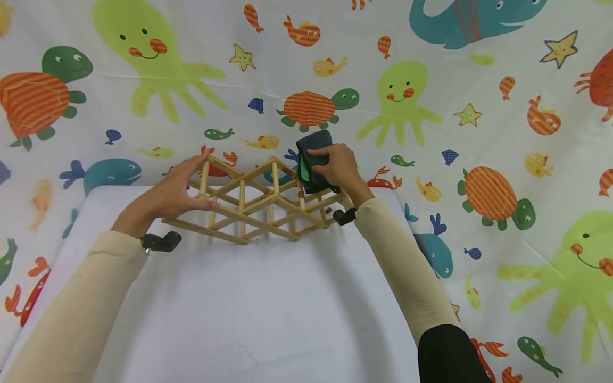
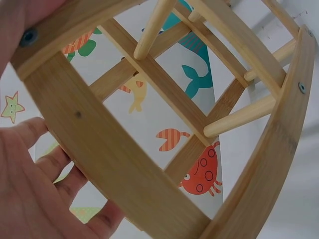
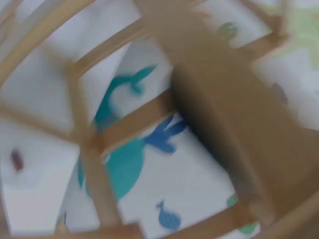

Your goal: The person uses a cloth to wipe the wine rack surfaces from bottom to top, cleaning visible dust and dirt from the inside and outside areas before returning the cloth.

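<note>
A folding wooden lattice rack (image 1: 275,199), made of crossed slats and round dowels, stands on the white table. My left hand (image 1: 167,194) grips its left end; in the left wrist view, fingers (image 2: 65,174) reach behind a slat (image 2: 114,159). My right hand (image 1: 337,165) pinches a dark blue-grey, flat folded item (image 1: 313,159) with a green patch, its exact kind unclear. The item is upright against the right part of the rack, hiding some slats. In the right wrist view, the rack's slats (image 3: 134,119) are blurred and the right hand is not distinguishable.
The white tabletop (image 1: 258,303) extends in front of the rack. Behind it hangs a white cloth (image 1: 268,64) printed with sea animals, which also runs down both sides of the table. A small reddish-brown spot or piece (image 3: 17,160) shows in the right wrist view.
</note>
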Motion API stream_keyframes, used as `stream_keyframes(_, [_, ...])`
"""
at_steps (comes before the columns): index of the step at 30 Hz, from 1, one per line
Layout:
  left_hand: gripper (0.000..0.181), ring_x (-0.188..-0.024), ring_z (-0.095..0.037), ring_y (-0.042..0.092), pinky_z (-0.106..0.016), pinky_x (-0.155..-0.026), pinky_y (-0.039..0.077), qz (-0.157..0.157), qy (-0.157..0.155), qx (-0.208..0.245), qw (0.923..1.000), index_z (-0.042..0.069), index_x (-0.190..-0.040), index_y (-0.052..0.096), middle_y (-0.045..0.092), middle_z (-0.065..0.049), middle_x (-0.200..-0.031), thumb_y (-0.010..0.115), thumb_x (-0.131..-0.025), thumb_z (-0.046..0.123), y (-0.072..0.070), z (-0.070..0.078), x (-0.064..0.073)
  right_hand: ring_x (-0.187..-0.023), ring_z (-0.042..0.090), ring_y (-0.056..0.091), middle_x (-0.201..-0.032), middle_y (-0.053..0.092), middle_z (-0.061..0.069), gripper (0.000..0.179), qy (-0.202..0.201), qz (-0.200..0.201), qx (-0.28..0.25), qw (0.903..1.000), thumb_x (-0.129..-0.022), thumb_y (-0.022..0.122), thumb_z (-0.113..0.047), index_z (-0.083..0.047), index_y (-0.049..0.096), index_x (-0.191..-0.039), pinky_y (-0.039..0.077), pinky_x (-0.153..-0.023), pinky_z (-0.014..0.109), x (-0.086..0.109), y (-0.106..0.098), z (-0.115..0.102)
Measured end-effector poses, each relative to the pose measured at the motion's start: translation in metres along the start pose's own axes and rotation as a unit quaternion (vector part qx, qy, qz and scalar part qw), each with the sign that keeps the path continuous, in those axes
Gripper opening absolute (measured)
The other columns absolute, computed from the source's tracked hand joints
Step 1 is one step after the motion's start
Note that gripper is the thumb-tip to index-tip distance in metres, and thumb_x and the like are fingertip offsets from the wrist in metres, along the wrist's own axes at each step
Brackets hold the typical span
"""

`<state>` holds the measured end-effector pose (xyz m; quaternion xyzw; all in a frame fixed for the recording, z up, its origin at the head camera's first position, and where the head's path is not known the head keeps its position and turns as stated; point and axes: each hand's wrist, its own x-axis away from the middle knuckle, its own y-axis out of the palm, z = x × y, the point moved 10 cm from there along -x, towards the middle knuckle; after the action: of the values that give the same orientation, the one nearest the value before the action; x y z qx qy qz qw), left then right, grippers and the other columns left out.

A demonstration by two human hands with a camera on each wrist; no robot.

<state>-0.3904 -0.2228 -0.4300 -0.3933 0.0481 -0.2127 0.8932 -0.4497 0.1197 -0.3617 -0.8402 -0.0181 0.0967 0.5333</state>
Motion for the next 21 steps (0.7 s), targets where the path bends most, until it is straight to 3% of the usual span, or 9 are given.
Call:
stream_keyframes(2, [0.131,-0.162,-0.051,0.008,-0.084,-0.116,0.026,-0.002,0.001,0.003,1.0000,0.028,-0.172,-0.003,0.002,-0.017,-0.180,0.091,-0.082,0.040,0.001,0.000,-0.001,-0.126,0.036,0.059,-0.141,0.070,0.012,0.042,-0.010,0.015,0.034,0.9993,-0.095,0.082,-0.027,-0.036,0.073,-0.136,0.046,-0.111,0.053,0.003,-0.001,0.003])
stream_keyframes(5, [0.131,-0.163,-0.051,0.006,-0.086,-0.116,0.022,-0.002,-0.002,0.004,1.0000,0.030,-0.172,-0.003,0.002,-0.017,-0.180,0.090,-0.082,0.040,0.000,0.000,0.000,-0.116,0.039,0.060,-0.135,0.072,0.018,0.042,-0.012,0.103,0.044,0.9936,-0.095,0.080,-0.021,-0.035,0.074,-0.135,0.046,-0.104,0.057,0.008,-0.026,0.005])
stream_keyframes(8, [0.131,-0.163,-0.051,0.006,-0.085,-0.116,0.023,-0.002,-0.003,0.004,1.0000,0.031,-0.172,-0.004,0.000,-0.017,-0.181,0.090,-0.082,0.041,-0.001,-0.001,0.001,-0.121,0.042,0.062,-0.138,0.068,0.023,0.042,-0.015,0.190,-0.005,0.9816,-0.096,0.079,-0.015,-0.032,0.075,-0.134,0.050,-0.106,0.057,0.013,-0.057,0.006])
stream_keyframes(10, [0.131,-0.163,-0.051,0.005,-0.085,-0.116,0.023,-0.002,-0.004,0.005,1.0000,0.031,-0.172,-0.005,0.000,-0.016,-0.181,0.090,-0.082,0.041,-0.002,-0.003,0.001,-0.126,0.041,0.063,-0.141,0.065,0.022,0.043,-0.015,0.208,-0.064,0.9759,-0.096,0.079,-0.012,-0.032,0.074,-0.135,0.054,-0.107,0.054,0.015,-0.068,0.012])
stream_keyframes(13, [0.131,-0.163,-0.051,0.004,-0.086,-0.116,0.023,-0.001,-0.007,0.006,1.0000,0.030,-0.172,-0.005,-0.001,-0.016,-0.181,0.090,-0.082,0.041,-0.004,-0.006,0.001,-0.138,0.036,0.059,-0.151,0.060,0.017,0.045,0.004,0.157,-0.159,0.9748,-0.097,0.079,-0.013,-0.039,0.073,-0.134,0.057,-0.108,0.048,0.015,-0.061,0.028])
stream_keyframes(17, [0.131,-0.163,-0.051,0.005,-0.084,-0.115,0.028,-0.001,-0.007,0.006,1.0000,0.029,-0.172,-0.005,-0.001,-0.017,-0.180,0.090,-0.082,0.040,-0.006,-0.007,-0.001,-0.147,0.026,0.052,-0.164,0.050,0.007,0.046,0.066,0.023,-0.224,0.9722,-0.098,0.079,-0.021,-0.047,0.070,-0.135,0.056,-0.106,0.036,0.021,-0.032,0.052])
stream_keyframes(21, [0.130,-0.162,-0.052,0.009,-0.082,-0.114,0.032,-0.004,0.006,0.010,0.9999,0.033,-0.172,-0.004,0.001,-0.016,-0.181,0.091,-0.082,0.040,-0.006,-0.005,-0.004,-0.124,0.025,0.064,-0.160,0.052,0.013,0.046,0.082,-0.075,-0.257,0.9598,-0.098,0.079,-0.017,-0.037,0.072,-0.138,0.059,-0.084,0.024,0.034,-0.017,0.062])
